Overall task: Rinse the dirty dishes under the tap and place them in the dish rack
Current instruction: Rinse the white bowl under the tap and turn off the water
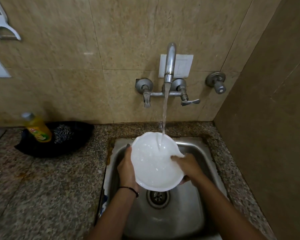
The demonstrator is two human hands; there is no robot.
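A white scalloped plate is held tilted over the steel sink. Water runs from the wall tap and strikes the plate's upper right part. My left hand grips the plate's left rim, thumb along the edge. My right hand holds the right rim, its fingers lying on the wet face of the plate and the thumb under it. The sink drain shows just below the plate. No dish rack is in view.
A yellow dish-soap bottle stands in a black tray with a steel scrubber on the granite counter at left. Two tap handles and a separate valve stick out of the tiled wall. A side wall closes in at right.
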